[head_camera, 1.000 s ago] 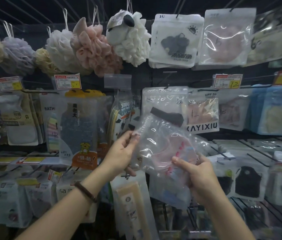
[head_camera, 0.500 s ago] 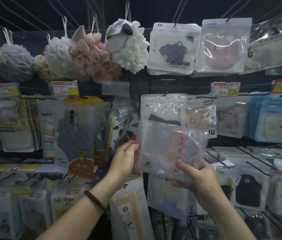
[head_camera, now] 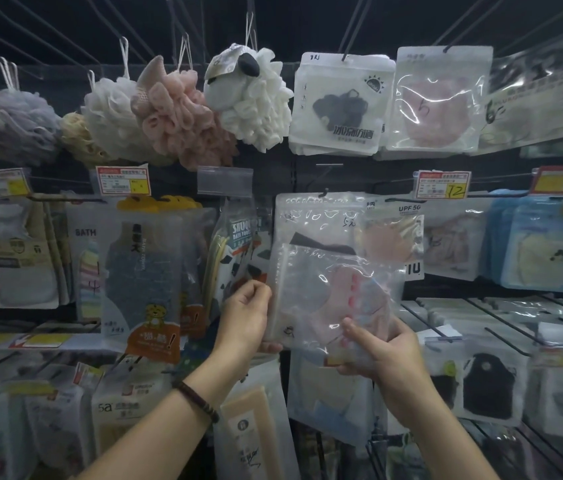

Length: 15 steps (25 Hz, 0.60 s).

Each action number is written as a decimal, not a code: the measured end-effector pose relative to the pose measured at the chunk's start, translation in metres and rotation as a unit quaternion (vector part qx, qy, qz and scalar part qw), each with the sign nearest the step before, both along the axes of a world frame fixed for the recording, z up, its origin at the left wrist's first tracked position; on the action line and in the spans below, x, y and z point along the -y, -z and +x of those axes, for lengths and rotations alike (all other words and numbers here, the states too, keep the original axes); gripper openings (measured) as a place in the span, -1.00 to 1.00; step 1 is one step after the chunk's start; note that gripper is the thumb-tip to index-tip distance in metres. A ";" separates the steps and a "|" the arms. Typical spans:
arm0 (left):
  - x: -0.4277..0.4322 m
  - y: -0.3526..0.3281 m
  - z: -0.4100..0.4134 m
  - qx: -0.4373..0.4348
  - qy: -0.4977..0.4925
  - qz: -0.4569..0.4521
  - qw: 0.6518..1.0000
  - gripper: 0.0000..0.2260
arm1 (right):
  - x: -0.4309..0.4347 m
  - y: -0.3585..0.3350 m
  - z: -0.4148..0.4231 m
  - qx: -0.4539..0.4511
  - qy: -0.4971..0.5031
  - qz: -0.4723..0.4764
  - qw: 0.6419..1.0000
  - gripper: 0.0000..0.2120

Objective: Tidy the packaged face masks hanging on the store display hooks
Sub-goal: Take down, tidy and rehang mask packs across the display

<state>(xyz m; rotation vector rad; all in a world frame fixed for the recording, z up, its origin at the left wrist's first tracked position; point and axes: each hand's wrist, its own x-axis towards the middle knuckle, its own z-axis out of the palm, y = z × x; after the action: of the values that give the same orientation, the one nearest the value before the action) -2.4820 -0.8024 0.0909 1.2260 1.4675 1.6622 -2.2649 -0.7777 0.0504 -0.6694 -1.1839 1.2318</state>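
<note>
Clear mask pack (head_camera: 328,292) higher now, against hanging pack (head_camera: 314,220), edges in pinch of fingers (head_camera: 256,294): left hand (head_camera: 243,317), right hand (head_camera: 387,351).

Left hand (head_camera: 245,317), right hand (head_camera: 387,355) raised, pinching mask packet (head_camera: 314,282).

mask packet (head_camera: 328,296) | lifted, straightened | now overlapping hanging pack (head_camera: 318,216)

Clear pouch (head_camera: 328,289) with a pink mask: off any hook, upright, slightly tilted, held at its left edge by the left hand (head_camera: 245,317) and bottom right by the right hand (head_camera: 387,351). It overlaps a hanging black-mask pack (head_camera: 311,216).
</note>
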 end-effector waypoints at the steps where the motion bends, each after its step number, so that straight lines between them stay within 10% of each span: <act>1: 0.000 -0.001 0.001 -0.006 -0.007 0.001 1.000 -0.76 | 0.000 0.000 -0.001 0.000 -0.001 -0.004 1.000 -0.49; 7: -0.004 -0.018 -0.002 -0.068 -0.033 0.040 0.996 -0.74 | 0.003 -0.002 0.001 0.022 0.009 0.002 1.000 -0.32; 15: 0.006 -0.059 -0.001 -0.295 -0.093 0.169 0.936 -0.79 | 0.012 -0.085 0.014 0.227 0.195 0.248 0.921 -0.74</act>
<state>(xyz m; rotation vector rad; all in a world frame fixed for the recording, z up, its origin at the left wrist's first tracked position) -2.4830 -0.8083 0.1496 1.9587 1.7240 1.8160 -2.2511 -0.7895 0.1350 -0.7756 -1.5774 0.4126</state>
